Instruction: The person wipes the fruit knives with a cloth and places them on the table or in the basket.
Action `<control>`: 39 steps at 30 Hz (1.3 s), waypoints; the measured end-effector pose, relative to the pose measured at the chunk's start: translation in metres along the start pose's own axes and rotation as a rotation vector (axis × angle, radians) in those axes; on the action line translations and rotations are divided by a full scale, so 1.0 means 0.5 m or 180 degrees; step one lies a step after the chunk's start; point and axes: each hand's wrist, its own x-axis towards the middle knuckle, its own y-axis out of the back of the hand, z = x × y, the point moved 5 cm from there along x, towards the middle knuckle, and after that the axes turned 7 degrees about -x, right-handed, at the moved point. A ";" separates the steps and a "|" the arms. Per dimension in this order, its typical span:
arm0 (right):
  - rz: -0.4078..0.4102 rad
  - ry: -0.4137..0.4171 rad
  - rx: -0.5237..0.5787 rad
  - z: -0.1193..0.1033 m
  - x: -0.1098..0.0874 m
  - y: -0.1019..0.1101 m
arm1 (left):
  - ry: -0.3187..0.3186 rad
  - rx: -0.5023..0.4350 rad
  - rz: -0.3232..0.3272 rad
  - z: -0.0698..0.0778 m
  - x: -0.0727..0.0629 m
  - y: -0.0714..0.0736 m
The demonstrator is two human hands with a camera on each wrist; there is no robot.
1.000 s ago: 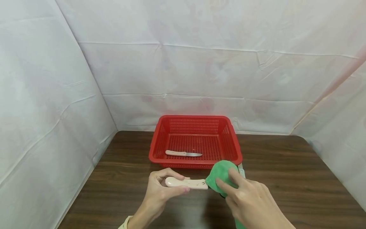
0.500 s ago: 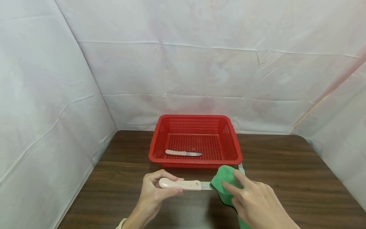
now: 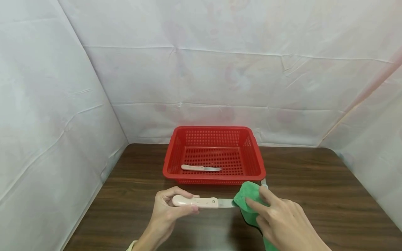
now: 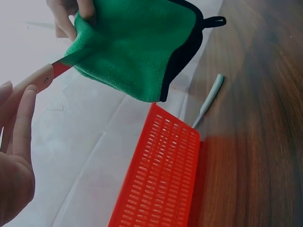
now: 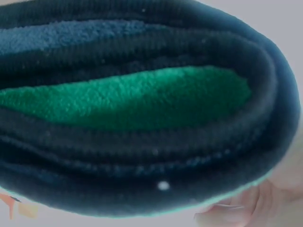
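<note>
L hand grips straight cream-handled metal knife, long axis L–R, blade twd R hand pinching fuzzy green cloth against it.

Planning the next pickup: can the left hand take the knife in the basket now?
Probably not: the left hand grips another knife, though nothing visible covers the basket knife from above.

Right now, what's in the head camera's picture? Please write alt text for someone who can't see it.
A person's left hand holds a pale-handled knife while the right hand holds a green cloth against its blade, hiding the tip from this view. Behind them, a red perforated plastic basket with another knife inside stands on a dark wood-grain table.
</note>
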 end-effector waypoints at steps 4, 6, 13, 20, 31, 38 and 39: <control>0.0179 -0.0032 -0.0056 0.002 -0.001 0.006 | 0.0023 0.0065 0.0000 -0.003 -0.001 0.002; 0.0278 -0.0049 -0.0076 0.003 0.000 0.010 | 0.0034 0.0119 0.0008 -0.004 0.000 0.003; 0.0374 -0.0093 -0.0079 0.004 0.006 0.021 | 0.0026 0.0218 -0.0037 -0.005 0.004 -0.003; 0.0439 -0.0039 -0.0102 -0.004 0.015 0.025 | 0.0133 0.0311 -0.0032 -0.013 0.009 -0.009; 0.0169 0.0161 0.0068 -0.029 0.030 0.005 | 0.0113 0.0362 -0.0031 -0.023 0.015 -0.018; -0.0026 0.0262 -0.0007 -0.031 0.023 -0.008 | 0.0052 0.0362 0.0049 -0.020 0.013 -0.015; -0.0037 0.0260 -0.0008 -0.029 0.022 -0.009 | 0.0038 0.0352 0.0051 -0.020 0.012 -0.015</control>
